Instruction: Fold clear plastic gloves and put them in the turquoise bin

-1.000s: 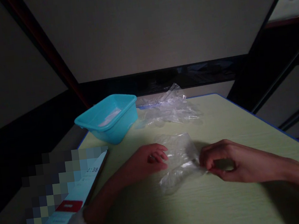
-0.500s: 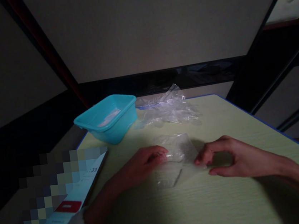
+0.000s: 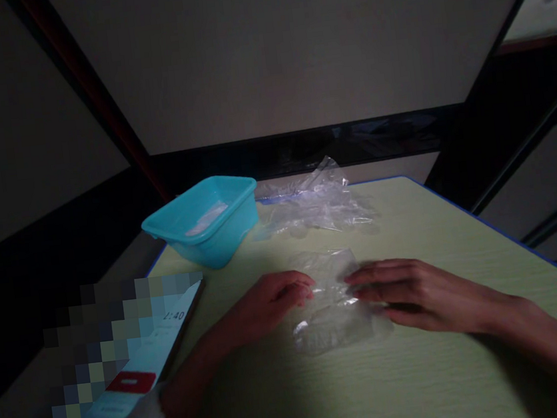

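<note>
A clear plastic bag (image 3: 332,327) lies on the table between my two hands. My left hand (image 3: 269,304) is closed at the bag's left edge, fingertips pinched together on the film. From the right, my right hand (image 3: 418,290) rests with its fingers stretched out over the bag's right side, the thumb lower and apart from them. Light glints off creases in the film between the fingertips.
Behind the bag, a heap of crumpled clear plastic bags (image 3: 316,208) lies near the table's (image 3: 429,386) far edge. A turquoise basin (image 3: 231,231) with something whitish inside stands at the back left. A lit phone or tablet (image 3: 173,342) lies at the left edge.
My right hand has moved left and its curled fingers have straightened onto the bag. The near part of the bag now lies wider and flatter. My left hand has stayed at the left edge.
</note>
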Demonstrator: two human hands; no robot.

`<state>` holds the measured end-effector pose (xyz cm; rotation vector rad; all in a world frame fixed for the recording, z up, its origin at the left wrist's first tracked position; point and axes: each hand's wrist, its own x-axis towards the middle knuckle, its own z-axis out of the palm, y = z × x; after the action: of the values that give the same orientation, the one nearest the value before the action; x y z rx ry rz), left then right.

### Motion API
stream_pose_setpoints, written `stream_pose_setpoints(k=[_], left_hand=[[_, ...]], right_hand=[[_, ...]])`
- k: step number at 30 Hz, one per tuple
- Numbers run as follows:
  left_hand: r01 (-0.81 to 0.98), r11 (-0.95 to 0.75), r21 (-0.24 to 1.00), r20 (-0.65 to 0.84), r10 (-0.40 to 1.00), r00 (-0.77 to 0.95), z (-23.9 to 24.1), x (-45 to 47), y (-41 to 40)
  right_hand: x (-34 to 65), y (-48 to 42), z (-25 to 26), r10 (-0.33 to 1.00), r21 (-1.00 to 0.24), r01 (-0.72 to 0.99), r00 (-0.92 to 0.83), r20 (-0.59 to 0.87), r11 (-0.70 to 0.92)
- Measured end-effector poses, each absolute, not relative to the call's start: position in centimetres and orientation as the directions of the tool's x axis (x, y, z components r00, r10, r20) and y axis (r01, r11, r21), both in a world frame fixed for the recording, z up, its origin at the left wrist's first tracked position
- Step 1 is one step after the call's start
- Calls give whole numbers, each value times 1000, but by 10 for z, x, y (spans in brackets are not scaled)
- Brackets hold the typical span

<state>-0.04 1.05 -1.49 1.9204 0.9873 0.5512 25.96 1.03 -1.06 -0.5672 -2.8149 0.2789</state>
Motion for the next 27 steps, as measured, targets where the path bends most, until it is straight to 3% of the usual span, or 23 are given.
stream_pose_setpoints(k=[12, 27], left_hand=[[295, -170, 940, -15, 846, 533, -24, -7, 20], [347, 3, 938, -140, 918, 372, -18, -13, 25]], right_hand=[[262, 12, -13, 430, -363, 341, -881, 199, 867], [260, 10, -11, 486, -432, 374, -854, 183, 820]])
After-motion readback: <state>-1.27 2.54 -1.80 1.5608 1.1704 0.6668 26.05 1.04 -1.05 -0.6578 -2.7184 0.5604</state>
